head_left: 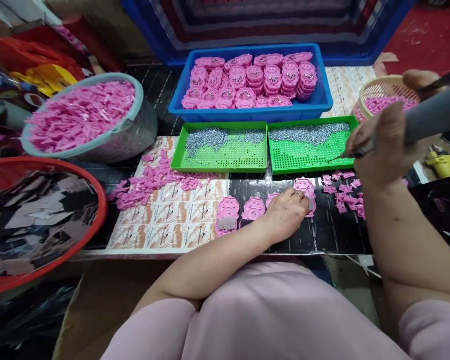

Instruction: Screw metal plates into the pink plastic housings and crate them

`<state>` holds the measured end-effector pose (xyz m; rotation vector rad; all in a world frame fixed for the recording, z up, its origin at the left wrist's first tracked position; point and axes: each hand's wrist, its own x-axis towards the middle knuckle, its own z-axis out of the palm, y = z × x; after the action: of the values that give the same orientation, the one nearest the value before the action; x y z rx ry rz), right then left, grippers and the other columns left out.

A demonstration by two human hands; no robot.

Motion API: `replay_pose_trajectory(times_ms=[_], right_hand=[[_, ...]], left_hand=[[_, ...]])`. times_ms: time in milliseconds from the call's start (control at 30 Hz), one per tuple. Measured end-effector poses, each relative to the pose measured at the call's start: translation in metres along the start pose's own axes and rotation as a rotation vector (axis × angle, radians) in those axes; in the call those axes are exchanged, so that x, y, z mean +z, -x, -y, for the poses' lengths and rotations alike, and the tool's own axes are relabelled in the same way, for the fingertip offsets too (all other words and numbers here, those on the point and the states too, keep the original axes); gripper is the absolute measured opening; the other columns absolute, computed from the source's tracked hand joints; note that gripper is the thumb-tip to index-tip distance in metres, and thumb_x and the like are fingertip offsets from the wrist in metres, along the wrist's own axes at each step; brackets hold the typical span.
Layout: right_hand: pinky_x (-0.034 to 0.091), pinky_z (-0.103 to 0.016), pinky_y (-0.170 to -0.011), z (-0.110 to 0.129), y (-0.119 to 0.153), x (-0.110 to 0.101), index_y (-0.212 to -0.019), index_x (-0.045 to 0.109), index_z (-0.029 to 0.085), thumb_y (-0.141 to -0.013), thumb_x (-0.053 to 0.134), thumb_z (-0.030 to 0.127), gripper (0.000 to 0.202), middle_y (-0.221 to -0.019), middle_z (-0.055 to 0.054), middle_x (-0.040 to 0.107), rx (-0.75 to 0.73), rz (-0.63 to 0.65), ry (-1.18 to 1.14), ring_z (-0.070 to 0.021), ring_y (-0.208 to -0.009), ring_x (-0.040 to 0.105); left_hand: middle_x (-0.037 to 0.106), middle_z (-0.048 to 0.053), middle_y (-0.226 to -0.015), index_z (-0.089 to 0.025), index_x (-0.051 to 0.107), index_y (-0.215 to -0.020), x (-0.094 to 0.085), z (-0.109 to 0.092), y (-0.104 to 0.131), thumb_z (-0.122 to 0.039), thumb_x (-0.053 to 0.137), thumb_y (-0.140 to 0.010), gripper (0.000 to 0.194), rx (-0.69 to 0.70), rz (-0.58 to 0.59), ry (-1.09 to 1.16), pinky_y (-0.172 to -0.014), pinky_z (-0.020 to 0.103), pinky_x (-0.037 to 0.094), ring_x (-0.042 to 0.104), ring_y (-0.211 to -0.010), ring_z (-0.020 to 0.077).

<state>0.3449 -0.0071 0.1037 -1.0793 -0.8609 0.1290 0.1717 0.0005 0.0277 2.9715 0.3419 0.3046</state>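
Observation:
My left hand point(288, 212) lies low over the table with its fingers bent together, at the lower left edge of a pink plastic piece point(305, 189) with a grey insert. My right hand point(382, 135) is wrapped round a grey power screwdriver point(433, 115), whose thin bit points left over the right green tray point(311, 162) of small screws. Left of my left hand lie another pink piece point(253, 207) and one with a grey plate point(228, 215). A further pink piece is partly hidden behind my left hand.
A blue bin point(251, 116) of stacked pink pieces stands behind the left green tray point(219, 162). Small pink parts point(347, 196) lie at right, a pink pile point(146, 185) at left. A grey-blue basket point(135, 120), red basin point(101, 200) and cream basket point(363, 92) flank them.

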Motion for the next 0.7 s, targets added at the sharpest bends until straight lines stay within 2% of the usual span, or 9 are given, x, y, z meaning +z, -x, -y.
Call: replay_pose_trajectory(times_ms=[100,233,333,500,600,700], right_hand=[[0.033,-0.025,-0.035,-0.025,-0.005,0.014,-0.103,0.042,0.028,-0.071,0.072,0.060,0.054,-0.049,0.012,0.041,-0.115,-0.042,0.070,-0.0090,-0.033,0.041],[0.034,-0.029,-0.036,-0.045,-0.007,0.020,-0.108,0.042,0.029,-0.079,0.062,0.063,0.048,-0.043,0.012,0.035,-0.114,0.021,0.167,-0.0101,-0.031,0.036],[0.038,-0.033,-0.040,-0.051,-0.006,0.019,-0.111,0.040,0.033,-0.081,0.057,0.066,0.048,-0.045,0.010,0.036,-0.074,0.024,0.249,-0.0118,-0.035,0.036],[0.047,-0.042,-0.055,-0.055,-0.004,0.014,-0.106,0.038,0.037,-0.080,0.054,0.071,0.045,-0.052,0.005,0.044,0.059,0.039,0.341,-0.0162,-0.045,0.042],[0.046,-0.040,-0.056,-0.057,-0.003,0.016,-0.109,0.037,0.036,-0.081,0.054,0.069,0.046,-0.052,0.006,0.043,0.044,0.053,0.307,-0.0146,-0.044,0.039],[0.042,-0.035,-0.049,-0.057,-0.005,0.019,-0.115,0.037,0.034,-0.084,0.054,0.066,0.048,-0.049,0.007,0.040,-0.034,0.014,0.277,-0.0121,-0.040,0.035]], left_hand=[[0.066,0.010,-0.093,-0.011,0.065,-0.092,-0.002,0.000,0.000,-0.022,0.052,-0.094,0.017,0.015,-0.005,0.009,-0.075,0.032,0.049,0.059,-0.088,0.0211],[0.066,0.010,-0.092,-0.012,0.065,-0.090,-0.006,0.001,-0.001,-0.023,0.053,-0.093,0.016,0.022,-0.016,0.018,-0.076,0.032,0.049,0.059,-0.085,0.0201],[0.066,0.009,-0.090,-0.012,0.064,-0.088,-0.007,0.001,-0.002,-0.023,0.053,-0.093,0.015,0.022,-0.012,0.023,-0.077,0.032,0.048,0.059,-0.084,0.0202],[0.065,0.009,-0.090,-0.013,0.063,-0.087,-0.006,0.002,-0.002,-0.023,0.052,-0.093,0.016,0.003,-0.008,0.031,-0.076,0.032,0.048,0.058,-0.084,0.0206],[0.065,0.010,-0.091,-0.012,0.064,-0.089,-0.005,0.004,-0.003,-0.023,0.053,-0.093,0.016,-0.016,-0.013,0.033,-0.075,0.032,0.048,0.058,-0.085,0.0213],[0.065,0.010,-0.092,-0.011,0.065,-0.090,-0.004,0.004,-0.003,-0.023,0.054,-0.093,0.016,-0.018,-0.018,0.041,-0.075,0.032,0.048,0.058,-0.086,0.0216]])
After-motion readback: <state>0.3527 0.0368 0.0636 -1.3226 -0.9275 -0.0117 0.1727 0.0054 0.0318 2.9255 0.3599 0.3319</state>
